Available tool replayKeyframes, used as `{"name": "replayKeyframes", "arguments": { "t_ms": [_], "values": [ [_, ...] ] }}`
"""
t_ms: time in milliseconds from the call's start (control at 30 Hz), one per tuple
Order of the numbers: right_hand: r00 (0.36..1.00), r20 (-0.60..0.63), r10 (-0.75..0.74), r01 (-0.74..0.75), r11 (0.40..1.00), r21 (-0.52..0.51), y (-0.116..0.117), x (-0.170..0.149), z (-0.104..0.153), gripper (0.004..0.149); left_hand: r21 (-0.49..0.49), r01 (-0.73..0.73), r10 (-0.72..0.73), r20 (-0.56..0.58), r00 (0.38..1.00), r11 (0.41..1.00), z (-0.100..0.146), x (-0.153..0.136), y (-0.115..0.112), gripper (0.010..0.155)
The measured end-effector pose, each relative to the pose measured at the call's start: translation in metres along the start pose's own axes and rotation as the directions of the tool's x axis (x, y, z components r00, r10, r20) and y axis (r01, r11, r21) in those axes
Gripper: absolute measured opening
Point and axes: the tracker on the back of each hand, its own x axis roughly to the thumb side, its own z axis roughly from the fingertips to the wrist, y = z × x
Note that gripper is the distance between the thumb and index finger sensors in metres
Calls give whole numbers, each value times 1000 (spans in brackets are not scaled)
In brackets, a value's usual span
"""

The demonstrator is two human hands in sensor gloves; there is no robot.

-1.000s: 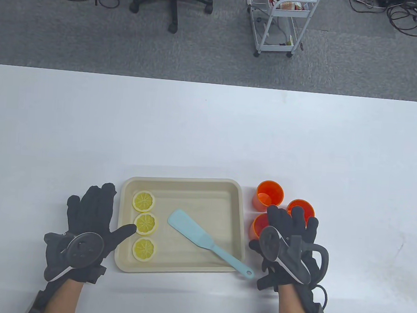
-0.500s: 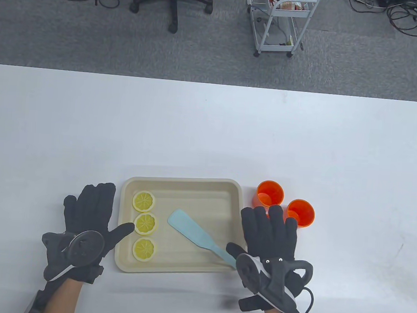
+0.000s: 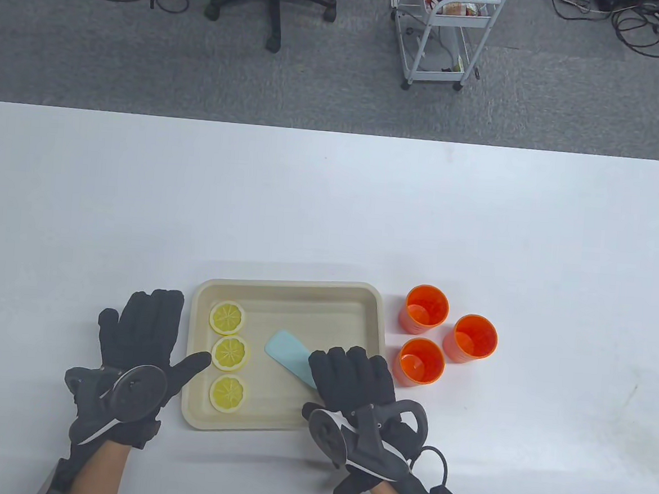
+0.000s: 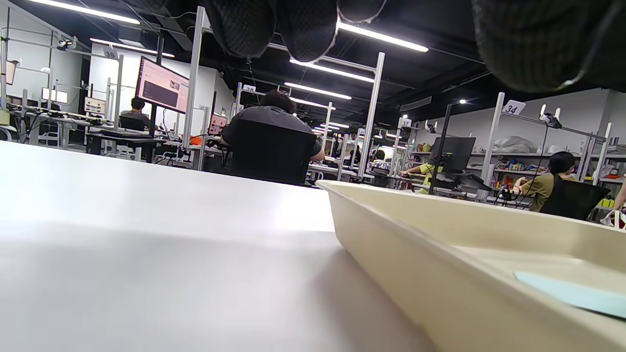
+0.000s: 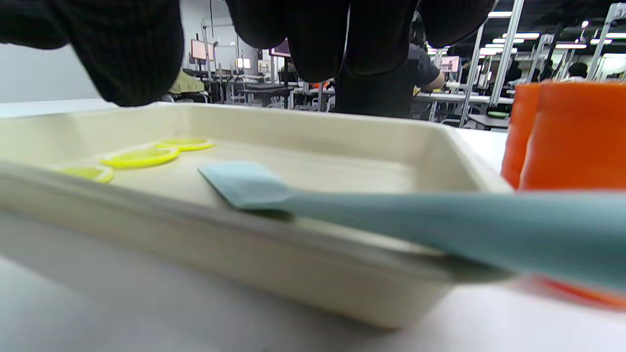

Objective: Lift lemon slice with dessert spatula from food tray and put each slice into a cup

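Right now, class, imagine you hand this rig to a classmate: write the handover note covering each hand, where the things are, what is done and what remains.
Left hand: open, flat on the table beside the tray, thumb on its left rim, holding nothing.
Right hand: over the spatula handle, fingers extended above it; no grip visible yet.
Spatula: blade lies in the tray, handle runs out over the near right rim.
Lemon slices: all three in a column at the tray's left side.
Cups: three orange ones right of the tray, upright, empty.
Done: nothing moved into cups.
Left: grip spatula, lift each slice, one per cup.
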Motion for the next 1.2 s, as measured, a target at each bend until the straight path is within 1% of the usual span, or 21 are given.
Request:
{"name": "replayKeyframes", "arguments": {
  "t_ms": [167, 300, 400, 500, 567, 667, 733, 867, 1000, 1100, 1133, 1200],
  "values": [
    [1000, -14, 8, -7, 997, 82, 11, 3, -8, 75, -10, -1, 1, -5, 1000, 1000, 0, -1, 0, 102],
    [995, -59, 84, -74, 984, 164, 20, 4, -18, 68, -17, -2, 2, -7, 1000, 1000, -1, -1, 0, 103],
    [988, -87, 131, -105, 962, 251, 27, 5, -26, 68, -19, -6, 6, -8, 1000, 1000, -1, -1, 0, 102],
    [974, -122, 190, -138, 930, 342, 32, 5, -32, 71, -21, -6, 6, -8, 1000, 1000, -1, -1, -1, 103],
    [967, -137, 216, -160, 928, 336, 33, 7, -35, 72, -26, -5, 5, -8, 1000, 1000, -2, -1, -1, 102],
    [953, -156, 258, -187, 912, 365, 34, 9, -38, 73, -31, -2, 1, -9, 1000, 1000, -2, -1, -1, 102],
    [951, -166, 261, -180, 903, 390, 35, 10, -40, 68, -35, 0, 0, -10, 1000, 999, -2, -1, -1, 102],
    [964, -167, 209, -139, 924, 356, 35, 5, -39, 66, -44, 0, -1, -13, 1000, 999, -2, -1, -2, 102],
    [970, -165, 180, -124, 945, 303, 27, 4, -33, 65, -48, -1, 1, -18, 1000, 999, -3, -2, -2, 102],
    [970, -180, 160, -119, 968, 223, 14, 4, -25, 66, -48, -14, 13, -24, 1000, 999, -3, -3, -1, 102],
    [972, -187, 143, -111, 979, 172, 8, 4, -21, 65, -48, -17, 16, -25, 1000, 999, -3, -4, -1, 102],
    [975, -192, 115, -92, 988, 122, 2, 4, -17, 65, -47, -20, 19, -26, 999, 999, -4, -4, -1, 101]
  ]
}}
